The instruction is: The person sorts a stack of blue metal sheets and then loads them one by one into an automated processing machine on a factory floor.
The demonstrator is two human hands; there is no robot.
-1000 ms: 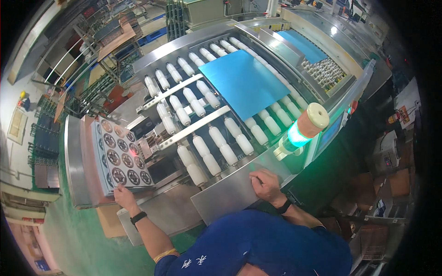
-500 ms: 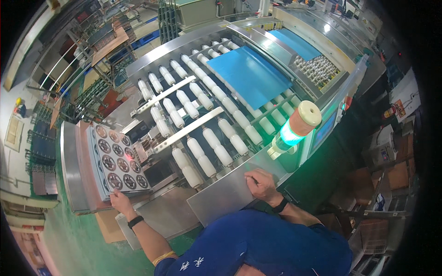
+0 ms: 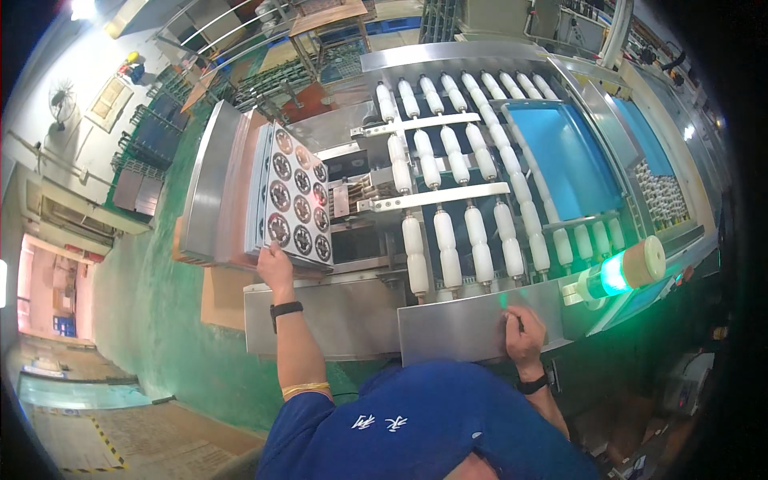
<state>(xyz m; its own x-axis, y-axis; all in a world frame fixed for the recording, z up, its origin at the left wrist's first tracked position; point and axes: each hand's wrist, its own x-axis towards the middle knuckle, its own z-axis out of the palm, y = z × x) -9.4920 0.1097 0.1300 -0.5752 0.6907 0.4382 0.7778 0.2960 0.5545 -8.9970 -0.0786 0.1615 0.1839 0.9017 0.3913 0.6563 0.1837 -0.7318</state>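
My left hand [image 3: 276, 273] is closed at the lower corner of a white panel [image 3: 291, 205] with rows of round dark patterned discs. The panel stands tilted back against a stack of similar sheets at the left end of a roller conveyor. A reddish glow falls on some of its discs. My right hand [image 3: 525, 339] rests with curled fingers on the metal side guard [image 3: 464, 320] of the conveyor, and nothing shows in it. Both wrists wear dark bands.
White rollers [image 3: 452, 248] run across the conveyor, with two pale guide bars [image 3: 440, 196] over them. A blue sheet [image 3: 564, 160] lies farther right. A lit green signal lamp [image 3: 614, 274] stands by my right hand. Green floor [image 3: 160, 280] stretches left.
My view has turned to the left, so the conveyor and panel appear farther right. Both hands stay at the same places, the left at the panel's corner and the right on the guard.
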